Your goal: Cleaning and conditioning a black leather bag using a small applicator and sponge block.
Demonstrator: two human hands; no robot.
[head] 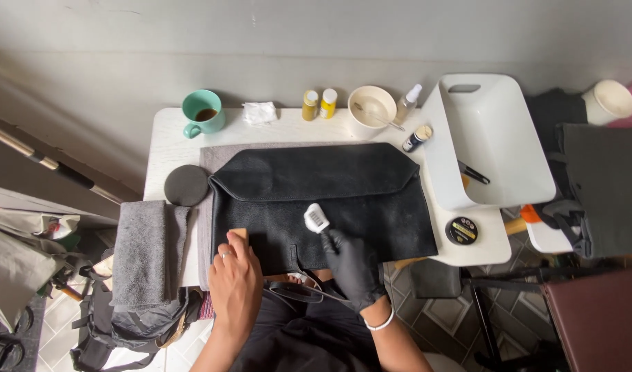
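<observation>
Gloved right hand (pixel 354 265) gripping small white brush (pixel 316 218) on black leather bag (pixel 323 200). Bare left hand (pixel 234 279) flat, fingers together, pressing bag's lower edge. Bag likely soft, floppy, fairly heavy; best pinned flat there.

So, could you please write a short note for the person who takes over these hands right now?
Left hand: bare, flat on the near left corner of the black leather bag, pinning it.
Right hand: black glove, grips a small white brush, bristles on the bag's front, below the flap.
The bag lies on a grey cloth on the white table; the open polish tin sits to its right.
Done so far: cannot tell from the surface.
Left: the brush has not lifted off.
</observation>
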